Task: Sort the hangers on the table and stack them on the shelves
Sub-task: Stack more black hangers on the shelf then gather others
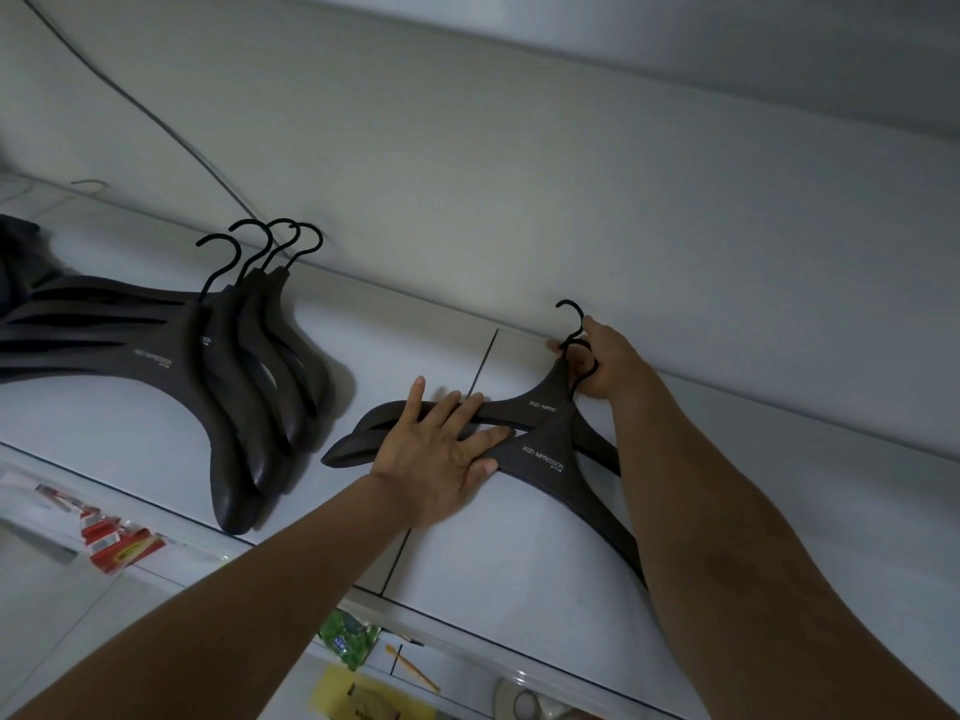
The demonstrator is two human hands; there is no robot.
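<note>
I see a plain grey-white wall point(571, 174) behind the left hand point(436, 454) and right hand point(605, 361). A thin dark cable point(156, 122) runs diagonally down it, up and left of the left hand. Well below and left of that hand: red-and-white packet point(117, 537). Straight below the left hand: green packet point(349, 641), with a yellow item point(358, 693) just under it, can't tell what. Thin tan stick point(413, 667) just right of the green one. White round thing point(524, 701) far below the right hand, cut off by the frame edge.

view: head, one only | you look from your own head, forward and down onto the white shelf point(519, 537) | range: close, wide-angle | wall point(519, 174) fills upper frame | shelf's back edge slopes down rightward
</note>
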